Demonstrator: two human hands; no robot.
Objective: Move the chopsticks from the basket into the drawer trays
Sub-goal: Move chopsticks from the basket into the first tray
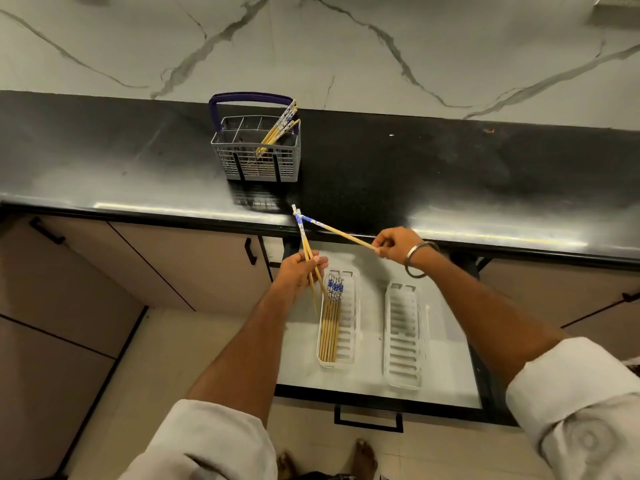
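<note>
Left hand (299, 270): my fist grips a chopstick bundle (304, 242), patterned ends up, away from me
Right hand (394, 242): pinches single chopstick (341, 233), aimed left
Left tray (351, 320): chopsticks lengthwise; right tray (403, 336) free
Basket (258, 150): some remain, on counter

The counter (450, 174) is glossy black stone, the wall (311, 46) smooth veined marble. The basket (258, 157) is matt grey plastic mesh; both trays (403, 336) are white plastic. The chopsticks (330, 327) look like wood with blue-patterned tops. A shiny metal bangle (420, 259) circles the right wrist.
</note>
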